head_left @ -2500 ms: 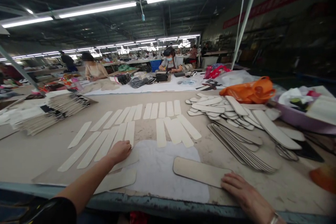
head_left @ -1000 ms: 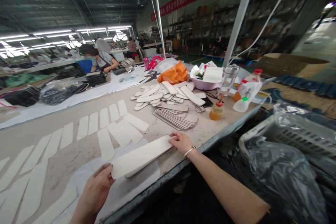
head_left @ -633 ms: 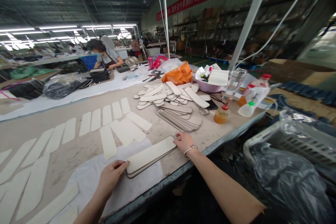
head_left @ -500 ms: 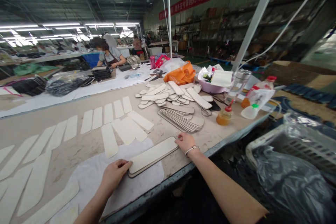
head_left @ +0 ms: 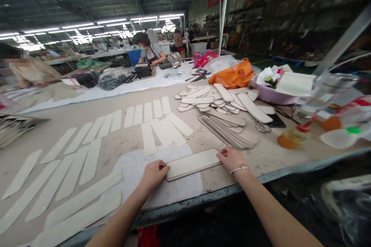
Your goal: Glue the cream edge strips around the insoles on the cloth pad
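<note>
My left hand and right hand are both closed in fingertip pinches, one at each end of a long, cream, flat strip with rounded corners. It lies over a matching dark-edged panel, whose rim shows along the near side. My landmark is the thin white cloth: the pair rests across its right part, with the right end reaching past it onto the beige covered surface.

Beyond the cloth, a row of plain cream strips comes down to its far edge; more lie to its left. Beyond it to the right I see a fanned stack of thin, dark-edged panels, and behind that a loose pile of white, round-ended pieces. Farther right of the cloth is a squat bottle of amber liquid with a red cap, blurred in my view.

As I judge it, the main risk is skew: if one hand pulls or drops more than the other, the upper strip could sit crooked on the panel. The cloth could ruck up under the left end if I drag the pair instead of lifting it. My left forearm passes close to the strips left of the cloth, so a low sweep could shift them. A wide swing of my right arm could catch the bottle and spill it. I can't tell whether the two layers are stuck together.
</note>
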### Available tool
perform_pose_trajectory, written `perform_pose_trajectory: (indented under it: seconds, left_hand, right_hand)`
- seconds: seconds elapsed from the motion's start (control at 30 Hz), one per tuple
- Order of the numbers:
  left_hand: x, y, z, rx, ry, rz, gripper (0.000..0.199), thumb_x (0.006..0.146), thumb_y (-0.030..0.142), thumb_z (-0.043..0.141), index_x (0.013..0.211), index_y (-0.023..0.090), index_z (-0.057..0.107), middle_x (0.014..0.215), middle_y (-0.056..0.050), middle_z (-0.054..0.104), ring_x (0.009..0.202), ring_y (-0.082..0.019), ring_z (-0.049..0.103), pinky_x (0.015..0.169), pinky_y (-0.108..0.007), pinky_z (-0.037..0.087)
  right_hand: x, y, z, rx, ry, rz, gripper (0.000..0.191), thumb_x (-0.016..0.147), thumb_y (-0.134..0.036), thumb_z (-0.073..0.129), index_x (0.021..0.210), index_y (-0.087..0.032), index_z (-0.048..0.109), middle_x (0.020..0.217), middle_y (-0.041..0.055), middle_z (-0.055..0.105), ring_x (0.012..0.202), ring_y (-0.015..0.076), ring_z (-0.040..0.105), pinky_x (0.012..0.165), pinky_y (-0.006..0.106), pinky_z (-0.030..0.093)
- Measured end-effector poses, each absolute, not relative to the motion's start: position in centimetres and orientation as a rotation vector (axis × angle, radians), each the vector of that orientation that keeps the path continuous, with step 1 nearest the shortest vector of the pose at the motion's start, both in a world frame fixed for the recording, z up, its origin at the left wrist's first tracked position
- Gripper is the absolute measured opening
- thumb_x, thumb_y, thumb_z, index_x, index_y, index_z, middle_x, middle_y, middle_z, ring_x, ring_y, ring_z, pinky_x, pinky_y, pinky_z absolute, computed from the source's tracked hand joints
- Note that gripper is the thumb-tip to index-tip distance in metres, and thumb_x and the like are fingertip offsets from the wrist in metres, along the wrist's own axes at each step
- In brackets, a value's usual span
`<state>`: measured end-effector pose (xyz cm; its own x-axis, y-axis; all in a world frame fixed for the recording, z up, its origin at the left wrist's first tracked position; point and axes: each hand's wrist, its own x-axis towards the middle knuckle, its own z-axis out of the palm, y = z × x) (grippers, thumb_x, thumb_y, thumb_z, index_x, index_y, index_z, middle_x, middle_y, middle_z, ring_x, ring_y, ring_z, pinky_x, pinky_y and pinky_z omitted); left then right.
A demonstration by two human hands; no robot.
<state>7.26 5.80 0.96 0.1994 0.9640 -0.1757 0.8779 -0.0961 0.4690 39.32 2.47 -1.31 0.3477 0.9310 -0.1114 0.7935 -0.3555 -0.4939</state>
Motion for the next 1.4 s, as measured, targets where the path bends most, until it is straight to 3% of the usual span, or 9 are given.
perform_pose_trajectory:
  seconds: [0.2,0.33,0.43,0.57,0.67,1.4]
  left_hand:
    - [7.3,5.8,0.8,2.001,1.703,0.268,0.013,0.072,0.029,0.055,0.066,0.018,0.061,0.060,0.001,0.061,0.060,-0.013,0.055,0.057,-0.023,0.035]
    - [6.8,5.2,0.4,1.989,1.724,0.333,0.017,0.072,0.030,0.058,0.083,0.017,0.057,0.065,0.002,0.060,0.059,-0.012,0.055,0.057,-0.024,0.039]
    - [5.7,4.0,-0.3,2.096,1.591,0.509,0.027,0.074,0.031,0.058,0.095,0.016,0.054,0.083,-0.002,0.060,0.059,-0.010,0.055,0.059,-0.025,0.045]
    - [4.3,2.4,-1.4,2.379,1.145,0.679,0.025,0.080,0.027,0.055,0.103,0.020,0.059,0.107,-0.008,0.057,0.087,-0.014,0.058,0.077,-0.028,0.049]
    - [3.8,2.0,-2.0,2.494,1.031,0.710,0.021,0.081,0.022,0.054,0.100,0.021,0.063,0.099,-0.006,0.061,0.093,-0.016,0.057,0.082,-0.029,0.049]
    - [4.2,2.1,-1.7,2.636,0.969,0.818,0.019,0.080,0.020,0.054,0.095,0.021,0.066,0.093,-0.006,0.064,0.085,-0.015,0.061,0.076,-0.027,0.053]
  right_hand:
    - [39.5,2.4,-1.7,-2.271,-1.539,0.539,0.018,0.070,-0.037,0.056,0.075,-0.020,0.060,0.070,0.0014,0.065,0.069,0.0173,0.060,0.062,0.026,0.038]
    - [39.5,2.4,-1.8,-2.259,-1.549,0.507,0.018,0.071,-0.038,0.056,0.076,-0.021,0.060,0.071,0.0006,0.066,0.070,0.0175,0.060,0.063,0.026,0.039]
    - [39.5,2.4,-1.8,-2.250,-1.556,0.497,0.018,0.071,-0.037,0.056,0.075,-0.021,0.061,0.072,0.0007,0.066,0.069,0.0166,0.059,0.063,0.026,0.039]
    - [39.5,2.4,-1.9,-2.247,-1.575,0.482,0.018,0.070,-0.037,0.056,0.075,-0.021,0.061,0.071,0.0008,0.066,0.069,0.0164,0.060,0.062,0.026,0.038]
    - [39.5,2.4,-2.0,-2.259,-1.571,0.489,0.017,0.070,-0.037,0.056,0.074,-0.021,0.060,0.069,0.0003,0.065,0.068,0.0168,0.060,0.061,0.026,0.038]
    - [39.1,2.4,-1.4,-2.216,-1.518,0.504,0.013,0.070,-0.031,0.058,0.074,-0.020,0.062,0.066,0.0000,0.065,0.065,0.0140,0.059,0.062,0.024,0.040]
